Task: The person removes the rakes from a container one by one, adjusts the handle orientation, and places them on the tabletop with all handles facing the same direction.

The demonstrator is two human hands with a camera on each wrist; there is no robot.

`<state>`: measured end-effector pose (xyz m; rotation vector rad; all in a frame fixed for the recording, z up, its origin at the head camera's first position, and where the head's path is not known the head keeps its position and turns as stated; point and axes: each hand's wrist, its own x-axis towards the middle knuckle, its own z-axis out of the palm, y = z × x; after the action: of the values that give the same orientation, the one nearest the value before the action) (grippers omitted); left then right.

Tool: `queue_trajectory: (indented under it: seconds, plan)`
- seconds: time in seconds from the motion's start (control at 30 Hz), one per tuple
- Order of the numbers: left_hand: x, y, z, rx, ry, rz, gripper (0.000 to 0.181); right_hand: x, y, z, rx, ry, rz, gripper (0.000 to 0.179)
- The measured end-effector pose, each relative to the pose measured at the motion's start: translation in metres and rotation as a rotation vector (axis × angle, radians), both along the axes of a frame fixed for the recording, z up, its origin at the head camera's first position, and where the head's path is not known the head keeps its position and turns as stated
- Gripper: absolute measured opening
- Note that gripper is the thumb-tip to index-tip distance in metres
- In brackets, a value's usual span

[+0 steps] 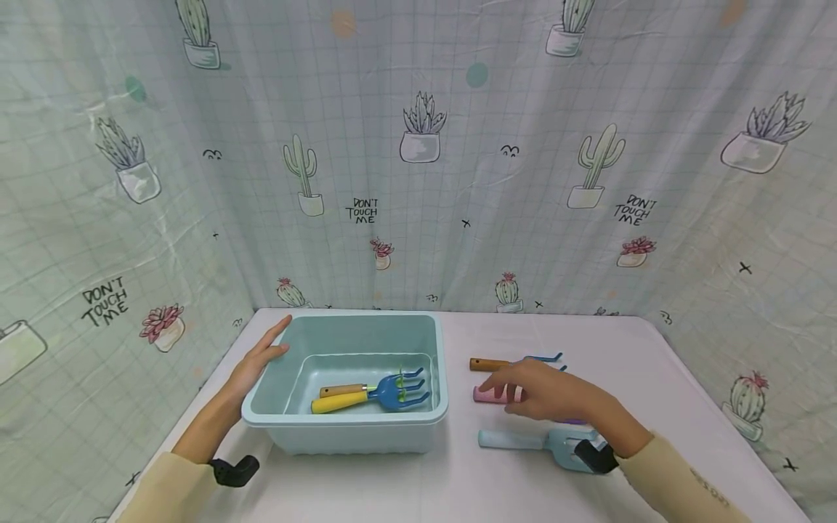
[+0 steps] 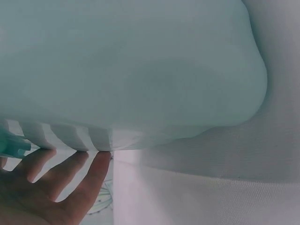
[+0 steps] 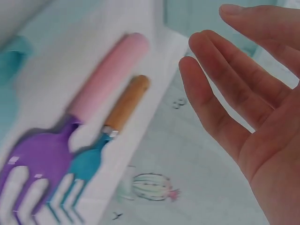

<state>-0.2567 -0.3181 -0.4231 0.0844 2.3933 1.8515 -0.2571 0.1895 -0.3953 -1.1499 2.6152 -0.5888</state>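
Note:
A pale teal plastic bin (image 1: 353,439) stands on the table. My left hand (image 1: 251,367) holds its left rim, thumb over the edge; in the left wrist view straight fingers (image 2: 84,180) meet the wall from outside. Inside lie a blue garden fork (image 1: 392,392) with a yellow handle and a wooden-handled tool (image 1: 343,390), its head partly hidden. My right hand (image 1: 552,392), fingers loosely bent and holding nothing, hovers over a purple garden fork (image 3: 42,157) with a pink handle (image 3: 110,77). Beside that lies a blue garden fork with a wooden handle (image 3: 126,105).
A light blue garden fork (image 1: 516,440) lies on the table nearest me, partly behind the right wrist's black camera (image 1: 596,457). A cactus-print curtain (image 1: 418,218) hangs behind the white table (image 1: 451,494) and along both sides.

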Motion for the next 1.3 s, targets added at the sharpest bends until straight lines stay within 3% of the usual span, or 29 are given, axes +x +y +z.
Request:
queue_trajectory:
  seconds: [0.3, 0.57, 1.0, 1.3]
  plan:
    - [0.001, 0.000, 0.000, -0.001, 0.021, -0.006, 0.065, -0.009, -0.021, 0.029, -0.057, 0.097, 0.088, 0.036]
    - [0.001, 0.000, 0.001, 0.006, 0.013, -0.009, 0.065, -0.019, -0.044, 0.051, -0.067, 0.099, 0.085, 0.037]
    - [0.000, 0.001, 0.000, 0.015, 0.015, -0.012, 0.065, -0.026, -0.083, 0.078, -0.079, 0.130, 0.150, 0.039]
    - [0.000, 0.001, 0.000, 0.006, 0.006, 0.000, 0.065, -0.039, -0.111, 0.087, -0.073, 0.142, 0.196, 0.040]
